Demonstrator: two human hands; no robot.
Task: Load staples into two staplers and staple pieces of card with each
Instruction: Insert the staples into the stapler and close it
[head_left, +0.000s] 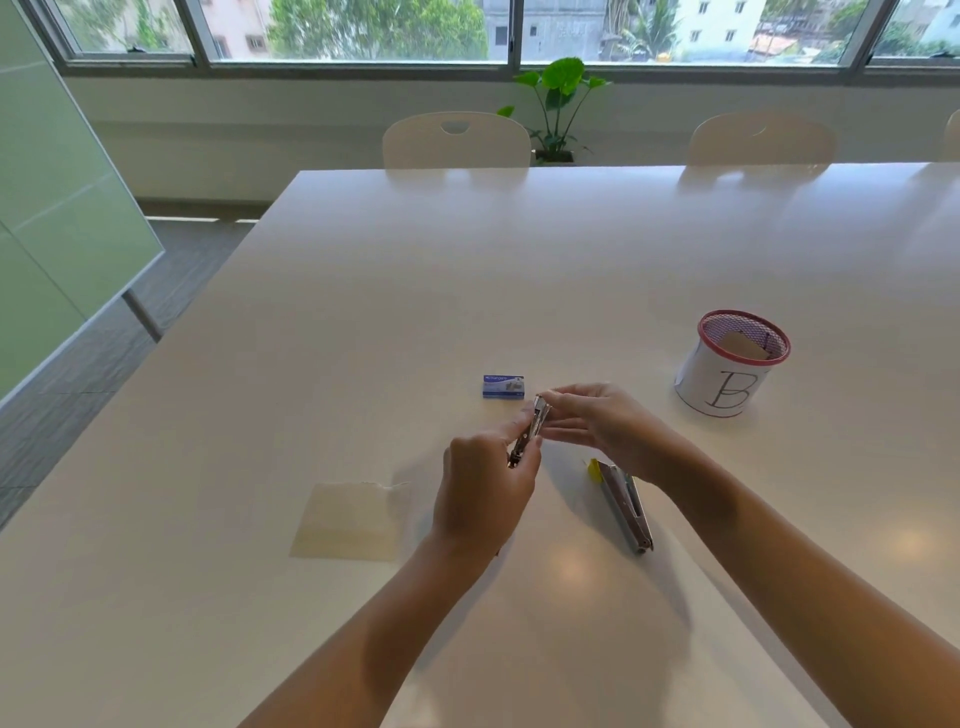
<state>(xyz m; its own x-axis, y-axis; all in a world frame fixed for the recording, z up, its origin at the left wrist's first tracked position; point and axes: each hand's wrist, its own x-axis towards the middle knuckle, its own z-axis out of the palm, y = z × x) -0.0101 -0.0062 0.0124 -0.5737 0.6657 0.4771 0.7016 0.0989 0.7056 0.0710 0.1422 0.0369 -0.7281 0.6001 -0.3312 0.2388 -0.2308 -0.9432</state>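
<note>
My left hand (485, 493) grips a small metal stapler (531, 431) above the white table (363, 312), its far end tilted up. My right hand (597, 426) pinches that far end with thumb and fingertips. A second stapler (626, 506), silver with a yellow tip, lies open on the table under my right wrist. A blue box of staples (503, 386) sits just beyond my hands. A pale piece of card (350, 521) lies flat to the left of my left hand.
A red mesh pot (724, 364) wrapped in white paper marked "B" stands at the right, with a tan card inside. Two white chairs (457, 140) are at the far table edge, with a potted plant (558, 104) behind them. A glass partition (57, 218) is on the left.
</note>
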